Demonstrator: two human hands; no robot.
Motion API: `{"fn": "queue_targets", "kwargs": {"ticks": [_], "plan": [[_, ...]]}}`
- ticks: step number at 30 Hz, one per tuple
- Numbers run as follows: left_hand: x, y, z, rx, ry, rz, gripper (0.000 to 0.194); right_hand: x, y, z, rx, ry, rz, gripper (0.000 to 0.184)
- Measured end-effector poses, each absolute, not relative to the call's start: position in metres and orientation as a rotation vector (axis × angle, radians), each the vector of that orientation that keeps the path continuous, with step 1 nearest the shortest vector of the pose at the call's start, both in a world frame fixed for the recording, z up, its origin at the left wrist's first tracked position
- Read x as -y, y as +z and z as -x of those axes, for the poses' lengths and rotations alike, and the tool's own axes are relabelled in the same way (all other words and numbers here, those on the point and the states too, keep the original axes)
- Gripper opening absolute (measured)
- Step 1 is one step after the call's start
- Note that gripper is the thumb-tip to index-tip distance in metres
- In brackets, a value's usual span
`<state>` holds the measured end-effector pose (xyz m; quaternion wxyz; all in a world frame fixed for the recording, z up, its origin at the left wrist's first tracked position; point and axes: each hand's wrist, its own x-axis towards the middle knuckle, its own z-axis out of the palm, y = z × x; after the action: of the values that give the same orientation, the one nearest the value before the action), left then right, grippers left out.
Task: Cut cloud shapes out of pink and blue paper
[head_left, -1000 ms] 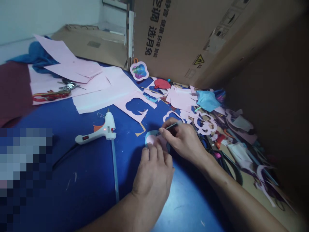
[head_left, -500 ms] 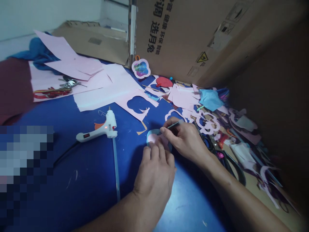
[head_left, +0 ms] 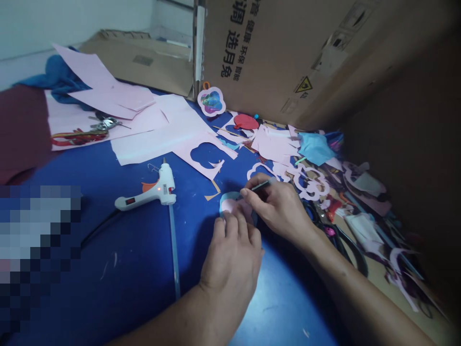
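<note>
A pink paper cutout (head_left: 229,205) lies on a light-blue piece (head_left: 224,198) with a rounded edge on the table in front of me. My left hand (head_left: 230,254) rests palm down over both, its fingertips pressing on the pink paper; the thumb is hidden. In a writing grip, my right hand (head_left: 279,206) pinches a slim dark pen (head_left: 261,186), whose tip end meets the far edge of the layered pieces. Part of both pieces is covered by my fingers. To the left lies a white glue gun (head_left: 165,185) with its red light on and a long glue stick (head_left: 174,250) behind it.
Scissors (head_left: 345,245) lie beside my right forearm among paper and fabric scraps (head_left: 277,144). Pink sheets (head_left: 144,139) and keys (head_left: 107,124) are at the far left. A flower-shaped pendant (head_left: 211,102) leans near a tall cardboard box (head_left: 273,62).
The view has shifted slightly, so everything sits a little further right and higher. Both hands keep nearly the same pose over the pieces, with the pen still in my right hand.
</note>
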<state>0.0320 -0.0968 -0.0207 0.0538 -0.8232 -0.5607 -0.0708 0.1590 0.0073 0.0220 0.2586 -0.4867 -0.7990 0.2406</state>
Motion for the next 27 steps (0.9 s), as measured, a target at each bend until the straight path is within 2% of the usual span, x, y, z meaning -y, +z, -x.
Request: {"fn": "queue_targets", "kwargs": {"ticks": [15, 23, 27], "plan": [[0.0968, -0.0158, -0.0309, 1.71, -0.164, 2.511, 0.053, -0.0075, 0.0206, -0.1551, 2.145, 0.671, 1.329, 0.016], [0.0956, -0.0155, -0.0313, 1.717, -0.147, 2.522, 0.052, -0.0073, 0.02, -0.1533, 2.16, 0.673, 1.306, 0.012], [0.0957, -0.0165, -0.0312, 1.709, -0.165, 2.5, 0.056, -0.0077, 0.0193, -0.1553, 2.164, 0.663, 1.311, 0.013]]}}
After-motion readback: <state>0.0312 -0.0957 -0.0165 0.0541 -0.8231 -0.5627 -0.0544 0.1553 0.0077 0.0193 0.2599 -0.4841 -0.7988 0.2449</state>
